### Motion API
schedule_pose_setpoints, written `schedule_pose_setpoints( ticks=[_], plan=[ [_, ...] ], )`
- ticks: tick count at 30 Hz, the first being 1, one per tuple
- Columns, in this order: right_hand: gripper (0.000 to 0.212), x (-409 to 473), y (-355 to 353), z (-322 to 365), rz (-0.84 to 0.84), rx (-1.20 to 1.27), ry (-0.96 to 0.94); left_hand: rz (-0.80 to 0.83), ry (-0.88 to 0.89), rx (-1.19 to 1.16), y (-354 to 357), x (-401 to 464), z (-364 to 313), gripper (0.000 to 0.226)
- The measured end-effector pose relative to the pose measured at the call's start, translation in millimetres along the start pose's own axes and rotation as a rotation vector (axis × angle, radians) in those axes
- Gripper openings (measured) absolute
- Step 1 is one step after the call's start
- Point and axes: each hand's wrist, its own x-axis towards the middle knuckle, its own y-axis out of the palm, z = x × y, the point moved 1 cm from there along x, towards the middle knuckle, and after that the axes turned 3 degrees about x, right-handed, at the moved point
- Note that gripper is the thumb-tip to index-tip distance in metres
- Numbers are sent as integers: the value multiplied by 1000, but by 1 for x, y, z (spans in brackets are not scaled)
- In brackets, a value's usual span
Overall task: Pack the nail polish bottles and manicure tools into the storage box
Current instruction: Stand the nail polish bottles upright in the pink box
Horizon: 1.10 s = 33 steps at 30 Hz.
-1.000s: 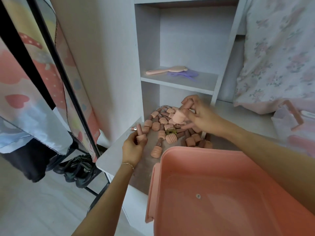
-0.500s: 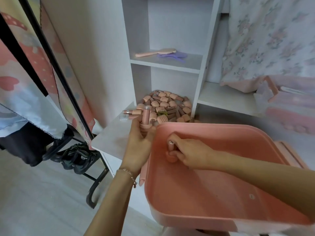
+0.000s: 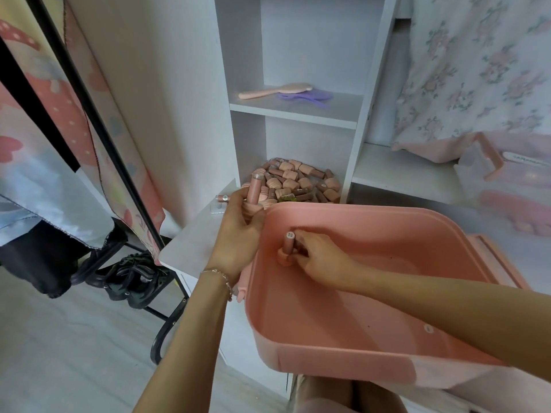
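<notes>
Head view: a brush [image 3: 275, 90] and purple comb [image 3: 304, 96] lay on the shelf [image 3: 292, 110] above the bottle pile [image 3: 295, 183]. The right hand [image 3: 320, 259] still pinched an upright bottle [image 3: 288, 248] inside the pink box [image 3: 343, 357]; the left hand [image 3: 238, 231] still gripped another bottle [image 3: 255, 187] at the rim, now raised slightly. Fingertips were hidden.

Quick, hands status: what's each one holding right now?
Left hand: grips an upright nail polish bottle just outside the storage box.
Right hand: holds a second bottle upright inside the box.
</notes>
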Motion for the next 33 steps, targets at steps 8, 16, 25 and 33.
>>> schedule_pose_setpoints(
  ticks=[8, 16, 25, 33],
  plan=[
    [9, 0, 6, -4, -41, -110, 29, -19, -32, -31, -1, 1, 6, 18],
    [13, -7, -21, 10, -62, -193, 68, -184, -102, -20, -8, -2, 8, 18],
    [17, -12, -65, 72, -211, 455, -221, 84, 110, -100, -21, -21, -23, 23],
    [6, -17, -76, 67, -284, 413, -216, 148, 164, 107, -9, -23, -22, 28]
  ],
)
